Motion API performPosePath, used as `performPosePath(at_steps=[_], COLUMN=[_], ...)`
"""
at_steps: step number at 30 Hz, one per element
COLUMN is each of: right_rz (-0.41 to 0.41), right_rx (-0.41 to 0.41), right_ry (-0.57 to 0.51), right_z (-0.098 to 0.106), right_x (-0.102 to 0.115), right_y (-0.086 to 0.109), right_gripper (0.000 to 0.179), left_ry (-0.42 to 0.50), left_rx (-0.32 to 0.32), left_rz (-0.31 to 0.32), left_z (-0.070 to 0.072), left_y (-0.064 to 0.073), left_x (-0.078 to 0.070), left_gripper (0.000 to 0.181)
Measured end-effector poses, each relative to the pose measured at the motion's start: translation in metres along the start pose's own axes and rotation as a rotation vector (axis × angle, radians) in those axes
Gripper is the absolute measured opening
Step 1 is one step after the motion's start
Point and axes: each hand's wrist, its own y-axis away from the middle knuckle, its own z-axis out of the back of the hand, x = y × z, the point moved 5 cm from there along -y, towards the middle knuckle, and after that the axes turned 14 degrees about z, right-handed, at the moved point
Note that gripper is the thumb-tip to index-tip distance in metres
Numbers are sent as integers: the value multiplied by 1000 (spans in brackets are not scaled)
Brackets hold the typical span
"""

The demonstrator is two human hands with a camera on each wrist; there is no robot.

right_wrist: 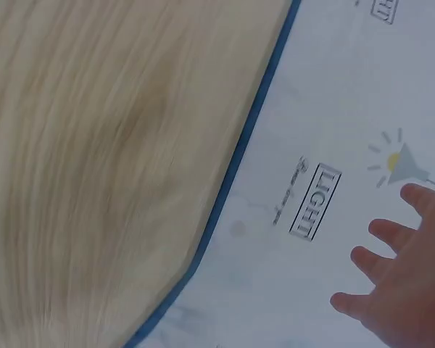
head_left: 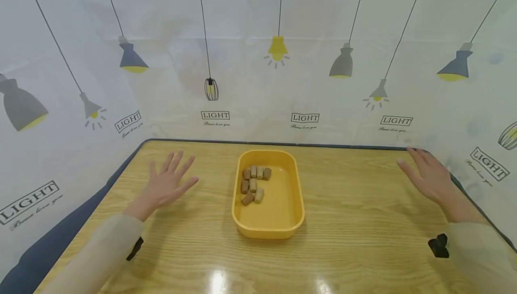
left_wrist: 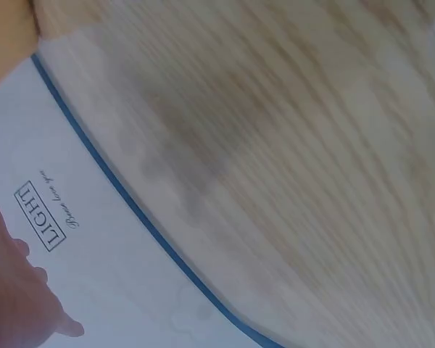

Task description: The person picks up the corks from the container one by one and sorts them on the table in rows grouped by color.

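Observation:
A yellow plastic tub (head_left: 282, 213) stands at the middle of the wooden table. Several small cork-like cylinders (head_left: 252, 185), some light and some darker brown, lie along its left side. My left hand (head_left: 166, 185) is spread above the table to the left of the tub, apart from it and holding nothing. Far to the right, my right hand (head_left: 429, 181) hovers near the table's back right corner with fingers extended, also empty. In the right wrist view the right hand (right_wrist: 413, 275) shows separated fingers. Only part of the left hand (left_wrist: 18, 290) shows in the left wrist view.
The wooden table (head_left: 363, 195) has a dark blue edge (head_left: 323, 145). Behind and beside it hangs a pale sheet (head_left: 250, 6) printed with lamps and the word LIGHT. Black wrist devices (head_left: 439, 245) sit at both sleeves.

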Motion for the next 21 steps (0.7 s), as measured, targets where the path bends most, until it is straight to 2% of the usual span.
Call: performPosePath(at_steps=[5,12,15,21], right_rz=[62,18,-1,13], right_rx=[-98,-90,-101,-100], right_ry=[-162,-325,-372,-425], right_z=[0,-12,-19,-35], right_x=[24,56,66,90], right_y=[-17,-43,-54,-78], right_gripper=[59,62,64,60], left_ry=[-3,-10,2,11], left_rx=[7,-11,7,63], left_rz=[-44,-120,-149,-188], left_z=[1,1,-1,-8], left_y=[0,3,5,8], left_x=[-20,-48,-58,-72], left_gripper=[69,68,68,68])
